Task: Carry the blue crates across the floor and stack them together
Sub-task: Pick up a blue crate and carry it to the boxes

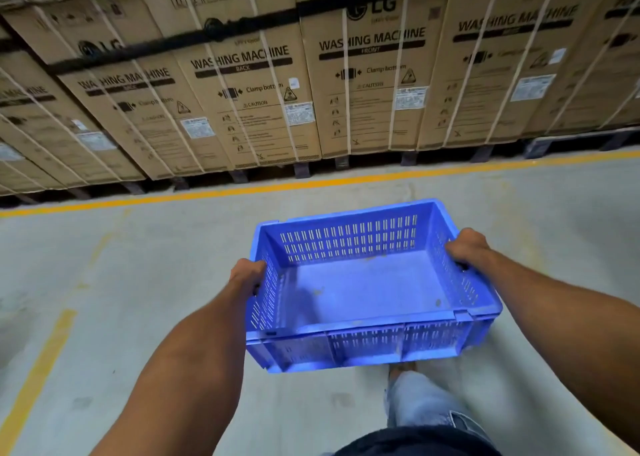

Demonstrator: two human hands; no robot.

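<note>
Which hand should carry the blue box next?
Neither alone, I think: the left hand grips the left side of the blue crate, the right hand the right side, so both should carry it.

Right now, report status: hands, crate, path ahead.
Holding: left hand and right hand grip blue crate by its ends. Crate empty, off the floor. Ahead: yellow line, then stacked cardboard boxes.

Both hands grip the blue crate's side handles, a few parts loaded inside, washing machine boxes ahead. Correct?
No. The blue crate is empty, per the head view. The left hand and right hand do grip its side handles, with washing machine boxes ahead.
</note>
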